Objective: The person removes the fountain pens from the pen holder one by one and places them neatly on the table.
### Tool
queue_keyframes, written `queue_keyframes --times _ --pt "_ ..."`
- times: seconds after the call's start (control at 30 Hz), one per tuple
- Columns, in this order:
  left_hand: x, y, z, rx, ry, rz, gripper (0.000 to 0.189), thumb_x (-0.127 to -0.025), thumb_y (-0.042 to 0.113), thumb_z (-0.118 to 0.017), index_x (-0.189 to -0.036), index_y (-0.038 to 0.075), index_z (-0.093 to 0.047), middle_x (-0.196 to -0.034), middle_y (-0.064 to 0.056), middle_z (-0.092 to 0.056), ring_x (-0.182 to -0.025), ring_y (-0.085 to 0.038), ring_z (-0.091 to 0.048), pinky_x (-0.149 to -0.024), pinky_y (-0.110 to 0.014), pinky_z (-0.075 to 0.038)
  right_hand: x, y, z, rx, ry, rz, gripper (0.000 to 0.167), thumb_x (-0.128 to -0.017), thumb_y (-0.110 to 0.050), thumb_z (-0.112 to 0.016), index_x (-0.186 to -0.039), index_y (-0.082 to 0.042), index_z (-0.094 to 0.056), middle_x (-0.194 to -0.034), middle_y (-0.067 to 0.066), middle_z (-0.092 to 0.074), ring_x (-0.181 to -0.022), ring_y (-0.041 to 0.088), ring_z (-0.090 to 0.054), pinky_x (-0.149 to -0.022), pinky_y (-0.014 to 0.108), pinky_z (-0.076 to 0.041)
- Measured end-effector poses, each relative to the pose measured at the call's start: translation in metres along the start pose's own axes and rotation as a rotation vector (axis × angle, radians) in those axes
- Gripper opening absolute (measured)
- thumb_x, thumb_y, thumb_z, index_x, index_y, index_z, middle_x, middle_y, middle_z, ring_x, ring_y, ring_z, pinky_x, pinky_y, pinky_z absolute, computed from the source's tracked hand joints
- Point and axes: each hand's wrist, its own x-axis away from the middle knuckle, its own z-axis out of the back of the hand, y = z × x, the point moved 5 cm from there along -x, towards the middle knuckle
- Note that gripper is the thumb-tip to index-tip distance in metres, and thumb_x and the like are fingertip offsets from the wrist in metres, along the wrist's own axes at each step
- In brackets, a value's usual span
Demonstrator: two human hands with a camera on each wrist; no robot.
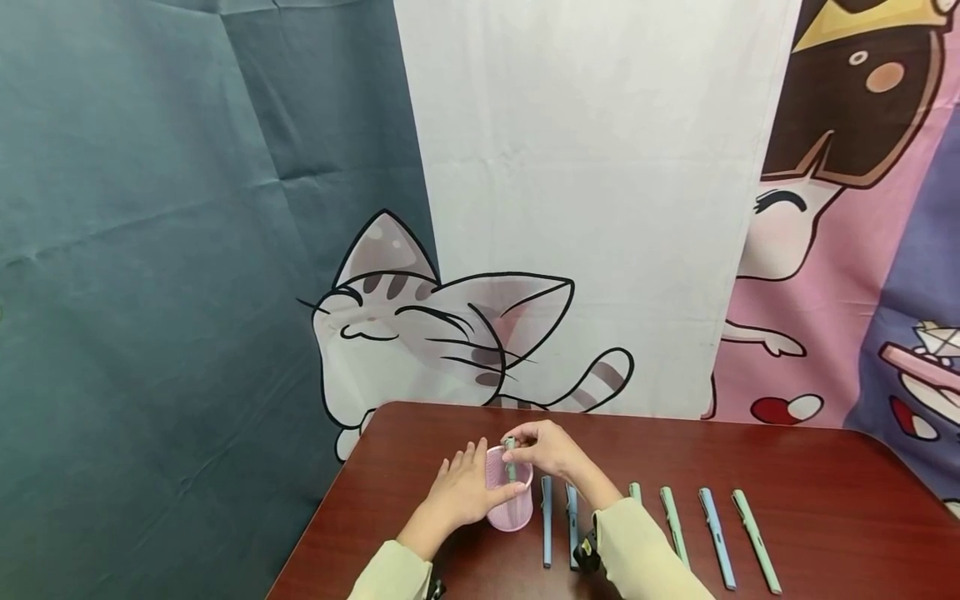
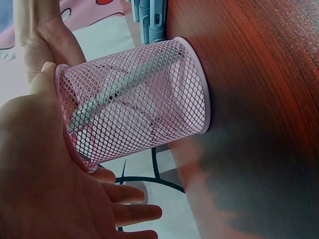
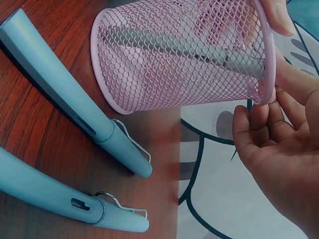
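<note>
A pink mesh pen cup point(image 1: 507, 518) stands upright on the table. Inside it a light green pen point(image 1: 511, 473) leans at a slant, seen through the mesh in both wrist views. My right hand point(image 1: 553, 450) pinches the pen's top end at the rim between thumb and fingers. On the cup's left side is my left hand point(image 1: 463, 490), its fingers straight and spread, the thumb lying along the rim point(image 2: 59, 74). Just right of the cup lie two blue pens, a nearer one point(image 1: 547, 523) and one partly covered by the right forearm point(image 1: 572, 510).
Farther right, a green pen point(image 1: 675, 527), a blue pen point(image 1: 717, 540) and another green pen point(image 1: 757, 542) lie side by side on the brown table point(image 1: 832, 500). One more green pen point(image 1: 635, 491) is mostly behind the right sleeve. A cartoon-printed curtain point(image 1: 600, 208) hangs behind.
</note>
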Motion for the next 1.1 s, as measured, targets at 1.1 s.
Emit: queue_keyframes --times 1.1 --pt "0.001 0.001 0.001 0.018 0.013 0.001 0.113 -0.082 0.080 -0.058 -0.154 -0.003 -0.033 -0.154 -0.031 -0.039 -0.141 -0.051 -0.038 -0.115 -0.066 -0.025 0.023 -0.032 0.052 -0.344 0.148 -0.028 0.031 -0.092 -0.013 -0.075 -0.116 0.004 -0.065 -0.099 0.010 -0.069 -0.095 0.019 -0.069 -0.091 0.040 -0.057"
